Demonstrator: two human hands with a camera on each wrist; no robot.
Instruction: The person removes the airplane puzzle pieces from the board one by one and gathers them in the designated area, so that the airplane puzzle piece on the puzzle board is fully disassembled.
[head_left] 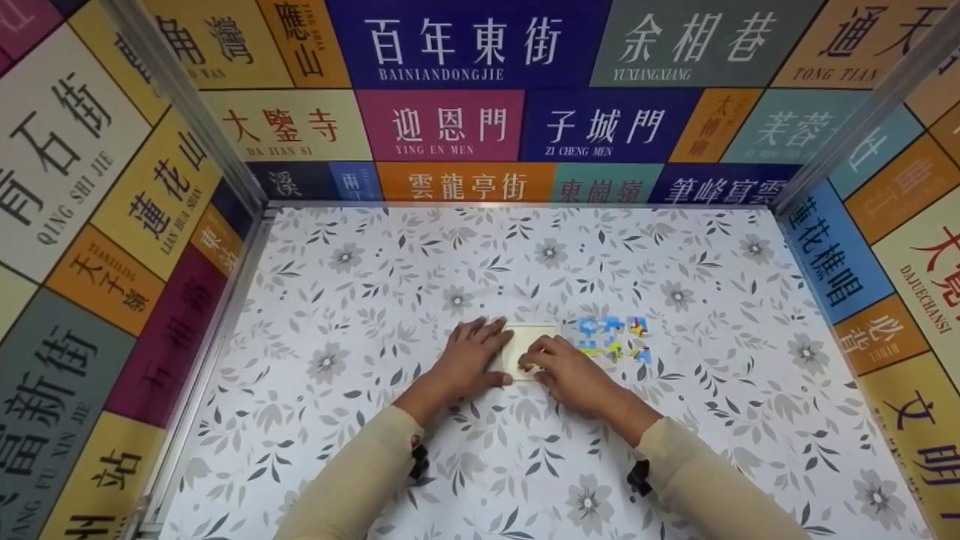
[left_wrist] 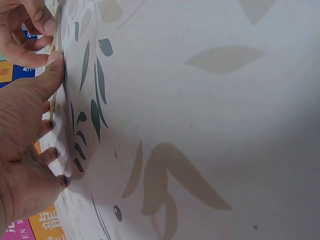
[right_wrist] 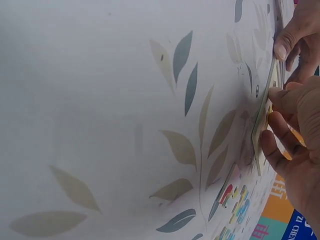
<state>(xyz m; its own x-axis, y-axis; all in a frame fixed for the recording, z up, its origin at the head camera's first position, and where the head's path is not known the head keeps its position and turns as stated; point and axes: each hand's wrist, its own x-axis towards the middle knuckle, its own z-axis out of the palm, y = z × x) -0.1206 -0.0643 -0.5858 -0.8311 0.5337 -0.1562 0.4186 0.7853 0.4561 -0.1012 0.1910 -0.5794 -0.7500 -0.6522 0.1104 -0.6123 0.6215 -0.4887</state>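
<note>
A small cream puzzle tray [head_left: 534,331] lies flat on the patterned tabletop. My left hand [head_left: 471,358] rests at its left side, fingers spread and the thumb along the near left corner. Over the tray, my right hand [head_left: 571,371] pinches a small puzzle piece [head_left: 527,367] between thumb and fingers, low at the tray's surface. Most of that piece is hidden by the fingertips. To the right of the tray, several blue, yellow and red puzzle pieces [head_left: 591,325] lie in loose rows; the right wrist view shows these colourful pieces [right_wrist: 240,207] too.
White cloth with grey leaves and flowers covers the table [head_left: 337,300]. Panels with large printed characters enclose it: a back wall [head_left: 465,82], a left wall [head_left: 67,240] and a right wall [head_left: 900,247]. Metal edging [head_left: 187,360] runs along the left side.
</note>
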